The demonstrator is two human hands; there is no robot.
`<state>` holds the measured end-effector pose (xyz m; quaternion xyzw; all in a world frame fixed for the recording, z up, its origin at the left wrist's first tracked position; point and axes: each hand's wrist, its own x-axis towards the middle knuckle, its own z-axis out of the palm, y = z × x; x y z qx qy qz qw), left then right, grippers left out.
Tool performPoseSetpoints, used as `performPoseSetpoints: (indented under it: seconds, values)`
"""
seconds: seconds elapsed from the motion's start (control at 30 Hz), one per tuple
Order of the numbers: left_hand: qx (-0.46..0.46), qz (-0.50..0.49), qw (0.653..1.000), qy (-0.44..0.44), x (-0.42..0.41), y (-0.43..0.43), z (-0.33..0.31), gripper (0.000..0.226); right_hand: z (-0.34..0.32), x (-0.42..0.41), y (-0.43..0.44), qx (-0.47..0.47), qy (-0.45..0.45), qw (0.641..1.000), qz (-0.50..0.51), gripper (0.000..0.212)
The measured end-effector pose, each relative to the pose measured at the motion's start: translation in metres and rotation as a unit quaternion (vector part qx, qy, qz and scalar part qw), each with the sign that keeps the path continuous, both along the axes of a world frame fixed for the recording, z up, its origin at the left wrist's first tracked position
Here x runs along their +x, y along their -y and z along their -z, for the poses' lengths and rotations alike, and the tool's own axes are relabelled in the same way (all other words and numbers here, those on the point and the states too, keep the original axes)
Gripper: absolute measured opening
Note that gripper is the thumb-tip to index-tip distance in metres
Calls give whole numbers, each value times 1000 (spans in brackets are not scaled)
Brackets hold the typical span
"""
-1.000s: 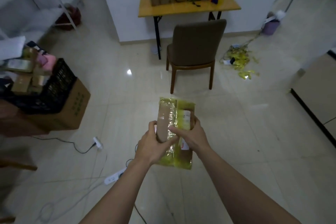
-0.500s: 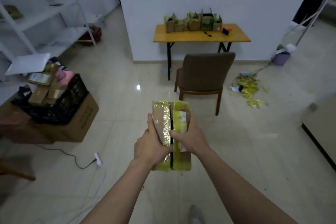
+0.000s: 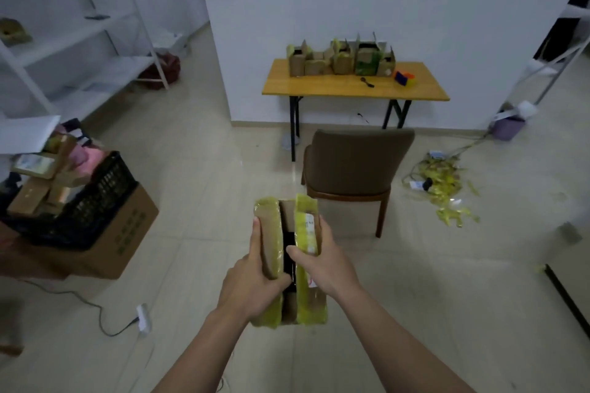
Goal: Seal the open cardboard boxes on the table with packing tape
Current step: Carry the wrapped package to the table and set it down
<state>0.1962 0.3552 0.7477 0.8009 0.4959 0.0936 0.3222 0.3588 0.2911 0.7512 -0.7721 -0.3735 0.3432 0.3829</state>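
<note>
**First:** Holding check, head view. Where is the cardboard box?

**Second:** In the air on the near side of the chair, just short of its seat and held up by both hands. Its two top flaps are wrapped in yellow film. They stand apart, with a dark gap between them.

**First:** Left hand?

**Second:** Curled round the left flap. The thumb lies up the outer face and the fingers hook over the inner edge into the gap. It is a firm grip on the box and nothing else.

**First:** Right hand?

**Second:** Closed on the right flap. The thumb presses at the gap edge and the fingers wrap the outer side. I cannot tell how the fingertips lie.

**First:** Remaining work?

**Second:** Beyond the chair, against the wall, the table carries a row of open boxes along its far edge, flaps up. Right of the chair, yellow tape scraps lie on the floor. Well to the left of the chair, a black crate packed with small parcels sits on a large carton.
</note>
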Motion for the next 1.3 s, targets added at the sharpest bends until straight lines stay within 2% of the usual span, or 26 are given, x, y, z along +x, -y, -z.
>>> performPoseSetpoints:
  seconds: [0.23,0.53,0.8,1.03,1.3]
  values:
    - [-7,-26,1000,8,30,-105,8,114,-2,25,-93,-16,54,997,-48,112]
    - [-17,-44,998,49,58,-254,-17,104,-20,49,-248,-21,90,995,-24,111]
    - [-44,-30,998,40,84,-356,-28,101,-19,78,-359,-22,95,995,-5,95]
    - [-26,-69,996,45,131,-441,-23,97,-11,133,-458,-14,84,995,-50,91]
    - [13,-92,995,30,207,-536,-37,96,-18,215,-553,12,68,993,-95,110]
